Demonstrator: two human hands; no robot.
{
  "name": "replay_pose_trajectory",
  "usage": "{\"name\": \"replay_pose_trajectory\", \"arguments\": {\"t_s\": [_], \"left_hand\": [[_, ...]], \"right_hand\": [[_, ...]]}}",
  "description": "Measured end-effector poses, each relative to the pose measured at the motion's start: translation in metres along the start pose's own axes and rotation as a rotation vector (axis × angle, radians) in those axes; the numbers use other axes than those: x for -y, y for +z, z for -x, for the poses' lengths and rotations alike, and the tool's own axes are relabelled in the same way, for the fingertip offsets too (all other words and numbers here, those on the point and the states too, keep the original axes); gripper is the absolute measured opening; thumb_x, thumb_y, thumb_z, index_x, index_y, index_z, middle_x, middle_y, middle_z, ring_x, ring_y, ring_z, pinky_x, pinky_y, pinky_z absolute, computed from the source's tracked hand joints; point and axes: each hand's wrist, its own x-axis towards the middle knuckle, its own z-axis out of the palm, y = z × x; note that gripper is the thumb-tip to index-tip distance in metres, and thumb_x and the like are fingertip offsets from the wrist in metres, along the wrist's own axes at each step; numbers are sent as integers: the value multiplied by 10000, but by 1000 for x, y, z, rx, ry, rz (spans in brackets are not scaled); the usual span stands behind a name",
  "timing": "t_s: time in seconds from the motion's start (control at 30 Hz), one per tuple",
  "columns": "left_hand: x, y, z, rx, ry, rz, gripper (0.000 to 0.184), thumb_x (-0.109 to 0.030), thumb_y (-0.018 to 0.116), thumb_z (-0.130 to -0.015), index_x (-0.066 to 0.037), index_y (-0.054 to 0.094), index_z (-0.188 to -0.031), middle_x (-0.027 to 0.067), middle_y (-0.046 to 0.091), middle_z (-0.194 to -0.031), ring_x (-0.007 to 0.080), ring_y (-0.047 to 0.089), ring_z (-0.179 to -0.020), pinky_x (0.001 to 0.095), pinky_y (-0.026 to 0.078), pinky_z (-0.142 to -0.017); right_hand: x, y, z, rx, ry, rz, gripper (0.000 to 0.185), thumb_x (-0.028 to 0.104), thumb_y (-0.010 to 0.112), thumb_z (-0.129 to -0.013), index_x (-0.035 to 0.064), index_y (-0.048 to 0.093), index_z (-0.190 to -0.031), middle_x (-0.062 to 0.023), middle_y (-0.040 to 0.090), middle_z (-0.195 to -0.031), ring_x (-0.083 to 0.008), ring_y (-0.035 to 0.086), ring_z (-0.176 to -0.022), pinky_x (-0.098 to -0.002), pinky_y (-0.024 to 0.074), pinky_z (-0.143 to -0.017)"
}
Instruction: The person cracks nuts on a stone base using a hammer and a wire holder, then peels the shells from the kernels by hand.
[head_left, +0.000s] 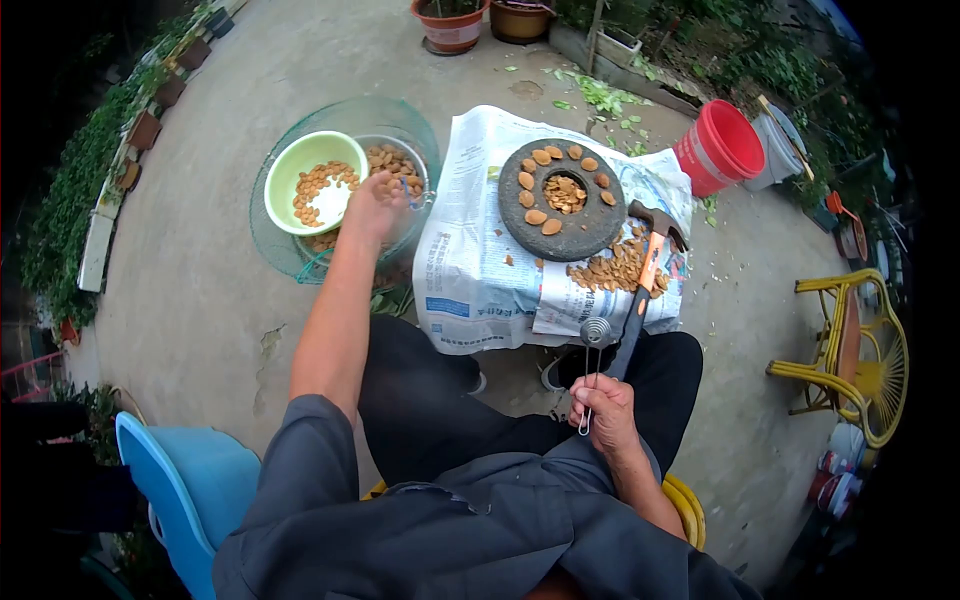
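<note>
My left hand (378, 208) reaches over the edge between a green-rimmed bowl (330, 150) of shelled kernels and a metal bowl (425, 185) of whole nuts; its fingers are blurred. Around both bowls lies a green net basket (262, 215). My right hand (606, 412) grips the wire handle of a tool with a round coiled head (596, 333). A round dark stone (518, 220) lies on newspaper (455, 250), with nuts (551, 226) ringed on top and broken pieces (565, 195) in its central hollow. A hammer (650, 265) rests beside it on cracked shells (610, 268).
A red bucket (720, 148) and a pale bucket (778, 148) stand at the upper right. On the right is a yellow chair (850, 360). A blue tub (195, 480) is at the lower left. Potted plants (450, 28) stand at the top.
</note>
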Motion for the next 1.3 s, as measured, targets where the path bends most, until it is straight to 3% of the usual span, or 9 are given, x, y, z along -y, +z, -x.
{"name": "replay_pose_trajectory", "arguments": {"t_s": [0.13, 0.27, 0.43, 0.5, 0.57, 0.67, 0.87, 1.07, 1.3], "left_hand": [[1, 52, 43, 144, 80, -110, 220, -110, 560, -929, -8, 581, -1124, 120, 622, -912, 184, 559, -714, 252, 470, -573], [37, 117, 95, 221, 109, -515, 341, 56, 610, -812, -17, 603, -1146, 30, 635, -896, 38, 479, -589, 167, 322, -449], [118, 176, 130, 419, 208, -825, 282, 42, 644, -859, -4, 660, -1137, -28, 555, -731, 25, 446, -539, 152, 325, -430], [154, 183, 110, 511, 341, -940, 277, 31, 642, -861, -9, 671, -1133, -18, 584, -748, 46, 483, -564, 191, 384, -479], [175, 200, 107, 452, 593, -1218, 234, -11, 683, -793, -32, 721, -1022, 108, 722, -860, 195, 677, -766, 307, 521, -720], [195, 218, 106, 441, 684, -1423, 228, -13, 688, -788, -30, 720, -1013, 167, 724, -936, 277, 700, -884, 346, 522, -820], [214, 207, 93, 470, 882, -1649, 243, -5, 676, -792, -31, 719, -1030, 195, 673, -956, 345, 654, -888, 424, 507, -834], [213, 208, 98, 394, 1042, -1634, 274, -22, 673, -796, -12, 706, -1067, 196, 692, -948, 335, 667, -886, 393, 513, -838], [204, 210, 109, 331, 805, -1604, 222, -15, 671, -796, 6, 706, -1014, 197, 693, -929, 331, 672, -882, 401, 521, -816]], "right_hand": [[0, -2, 1, 45, 32, -52, 109, 67, 575, -903, -24, 634, -904, -13, 549, -643, -86, 494, -533, -226, 406, -508], [2, -4, 4, 61, 48, -84, 115, 64, 569, -911, -33, 631, -914, -16, 543, -644, -92, 499, -544, -229, 410, -522], [-2, -12, 4, 49, 19, -144, 125, 55, 589, -899, -60, 636, -892, -37, 542, -626, -117, 515, -518, -249, 426, -496], [-3, -16, 5, 47, 11, -147, 121, 50, 591, -898, -60, 640, -889, -38, 540, -628, -116, 516, -520, -249, 426, -494], [-4, -21, 6, 50, -2, -156, 117, 45, 591, -898, -59, 642, -887, -39, 540, -630, -116, 516, -522, -249, 426, -495], [-2, -28, 9, 60, -22, -184, 111, 38, 587, -897, -58, 643, -886, -42, 540, -633, -115, 515, -522, -249, 426, -497], [0, -39, 13, 52, -39, -272, 110, 31, 578, -896, -59, 639, -878, -42, 532, -622, -116, 509, -516, -249, 421, -498], [-1, -46, 14, 67, -50, -319, 113, 30, 566, -897, -58, 635, -880, -36, 524, -607, -114, 503, -509, -248, 417, -496], [-2, -46, 14, 84, -58, -336, 111, 26, 561, -899, -58, 633, -884, -38, 523, -610, -111, 499, -508, -248, 413, -494]]}}
